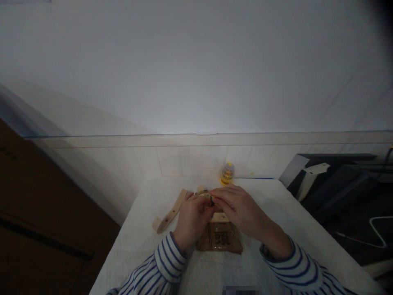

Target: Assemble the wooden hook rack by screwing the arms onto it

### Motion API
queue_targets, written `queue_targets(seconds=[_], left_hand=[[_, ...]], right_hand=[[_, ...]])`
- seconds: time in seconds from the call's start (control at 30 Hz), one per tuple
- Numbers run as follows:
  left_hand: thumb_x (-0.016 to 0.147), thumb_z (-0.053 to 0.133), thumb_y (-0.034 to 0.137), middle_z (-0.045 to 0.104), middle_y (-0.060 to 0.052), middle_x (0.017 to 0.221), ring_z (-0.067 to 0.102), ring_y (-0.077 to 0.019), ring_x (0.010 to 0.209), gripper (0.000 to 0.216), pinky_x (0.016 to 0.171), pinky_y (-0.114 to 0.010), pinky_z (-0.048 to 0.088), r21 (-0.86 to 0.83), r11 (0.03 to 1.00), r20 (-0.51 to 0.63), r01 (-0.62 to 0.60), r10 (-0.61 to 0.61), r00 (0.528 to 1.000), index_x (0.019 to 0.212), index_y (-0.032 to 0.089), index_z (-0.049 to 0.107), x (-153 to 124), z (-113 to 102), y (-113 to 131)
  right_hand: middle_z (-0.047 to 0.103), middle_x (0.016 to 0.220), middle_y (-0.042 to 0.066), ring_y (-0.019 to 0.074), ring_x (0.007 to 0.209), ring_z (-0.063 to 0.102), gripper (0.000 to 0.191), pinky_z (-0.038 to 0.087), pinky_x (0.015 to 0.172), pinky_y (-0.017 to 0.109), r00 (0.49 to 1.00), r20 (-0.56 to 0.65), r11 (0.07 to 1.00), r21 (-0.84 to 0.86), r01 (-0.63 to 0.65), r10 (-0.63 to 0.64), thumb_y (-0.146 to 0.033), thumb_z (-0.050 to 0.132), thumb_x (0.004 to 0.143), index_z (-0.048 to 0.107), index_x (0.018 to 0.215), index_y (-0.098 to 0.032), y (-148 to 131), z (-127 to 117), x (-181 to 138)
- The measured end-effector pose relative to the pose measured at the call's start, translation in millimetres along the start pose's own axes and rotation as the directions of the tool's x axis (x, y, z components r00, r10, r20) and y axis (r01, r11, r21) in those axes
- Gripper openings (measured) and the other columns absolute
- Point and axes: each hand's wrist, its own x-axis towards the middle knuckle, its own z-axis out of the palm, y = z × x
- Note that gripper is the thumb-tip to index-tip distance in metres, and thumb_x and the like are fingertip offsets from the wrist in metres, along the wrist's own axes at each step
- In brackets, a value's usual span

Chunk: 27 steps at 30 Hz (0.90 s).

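Observation:
My left hand [195,217] and my right hand [244,209] meet above the table, fingers pinched together. Between their fingertips shows a small yellow-and-black piece [212,199], too small to name; the right fingers pinch it. What the left fingers grip is mostly hidden. Just below the fingertips lies a pale wooden strip [219,217] with holes, across the top of a brown glossy packet [219,238] printed with dark characters. Left of my left hand, a longer wooden piece [172,214] with holes and a rounded end rests at a slant. More wood [201,189] shows behind the fingers.
A small clear-domed container with a yellow base [227,174] stands at the table's back edge, against the wall. The white-covered table [132,254] narrows toward the wall. Dark panels and a white cable [379,233] are at the right, a brown wooden surface [46,213] at the left.

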Motion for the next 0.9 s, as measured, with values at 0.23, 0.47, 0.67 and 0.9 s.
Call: queue_targets(seconds=[0.23,0.47,0.67,0.9], left_hand=[[0.081,0.067,0.017,0.07,-0.001,0.076,0.061,-0.0182,0.079,0.007,0.084,-0.034,0.044,0.003,1.0,0.02,-0.024,0.024,1.0,0.074,0.019,0.069,1.5,-4.6,4.0],[0.082,0.065,0.016,0.073,-0.001,0.081,0.064,-0.0191,0.082,0.009,0.098,-0.043,0.038,-0.044,0.999,0.111,0.022,-0.017,0.994,0.079,0.021,0.071,2.4,-10.2,6.3],[0.084,0.062,0.02,0.074,-0.001,0.085,0.065,-0.0185,0.083,0.01,0.098,-0.037,0.04,-0.102,0.995,0.109,-0.006,0.018,0.994,0.082,0.021,0.072,3.5,-8.8,2.1],[0.079,0.066,0.015,0.074,-0.001,0.08,0.065,-0.0194,0.078,0.008,0.084,-0.034,0.045,-0.016,1.0,0.044,0.02,-0.019,0.999,0.081,0.02,0.071,1.6,-5.3,2.2]], right_hand=[[0.073,0.101,0.005,0.0203,0.094,0.065,0.023,0.049,0.085,0.039,1.0,-0.012,0.999,-0.047,0.007,-0.008,-0.024,0.048,0.094,0.068,0.106,-0.021,-3.3,-1.5,-0.6],[0.073,0.101,0.006,0.0211,0.093,0.065,0.021,0.048,0.085,0.04,1.0,-0.008,0.997,-0.08,0.0,-0.001,-0.023,0.049,0.094,0.067,0.105,-0.019,-6.8,-0.2,-2.0],[0.073,0.099,0.006,0.0204,0.091,0.064,0.021,0.048,0.083,0.038,1.0,-0.03,0.998,-0.068,-0.005,0.003,-0.026,0.048,0.094,0.067,0.102,-0.02,-6.0,1.7,-2.1],[0.072,0.099,0.005,0.0218,0.092,0.062,0.018,0.046,0.085,0.04,0.999,-0.006,0.999,-0.038,-0.039,0.039,-0.025,0.051,0.094,0.066,0.102,-0.02,-7.0,1.0,-1.5]])
